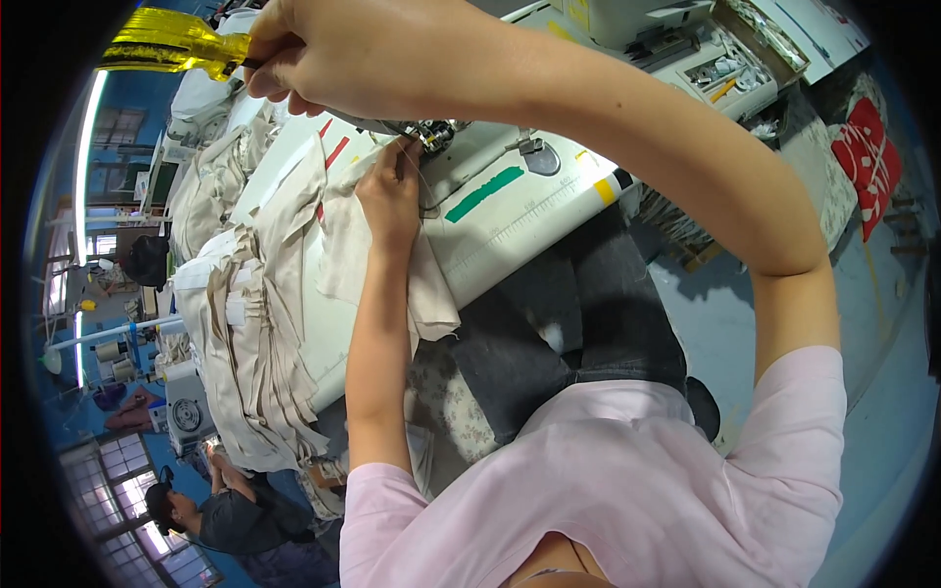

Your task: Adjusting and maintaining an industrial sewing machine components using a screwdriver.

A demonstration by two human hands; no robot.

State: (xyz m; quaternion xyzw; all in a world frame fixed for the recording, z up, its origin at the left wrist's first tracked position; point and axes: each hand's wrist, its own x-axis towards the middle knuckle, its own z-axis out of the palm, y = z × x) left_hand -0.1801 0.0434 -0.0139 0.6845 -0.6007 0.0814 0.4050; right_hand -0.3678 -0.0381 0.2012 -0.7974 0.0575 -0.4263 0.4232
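My right hand (333,59) is raised at the upper left, its arm crossing over the sewing machine. Its fingers are closed around the narrow end of a screwdriver (172,44) with a see-through yellow handle. My left hand (390,186) reaches to the metal needle and presser-foot parts (433,135) of the sewing machine. Its fingers are bent together there, and their tips are partly hidden. Beneath that hand, a cream fabric piece (343,245) lies on the machine table (490,245) and hangs over its near edge.
Stacked cream fabric pieces (245,333) cover the table's left side. A green strip (484,194) and a printed ruler mark the table. Metal parts fill a tray (730,73) at the upper right. A red cloth (866,162) hangs farther right. Another person (230,519) works at lower left.
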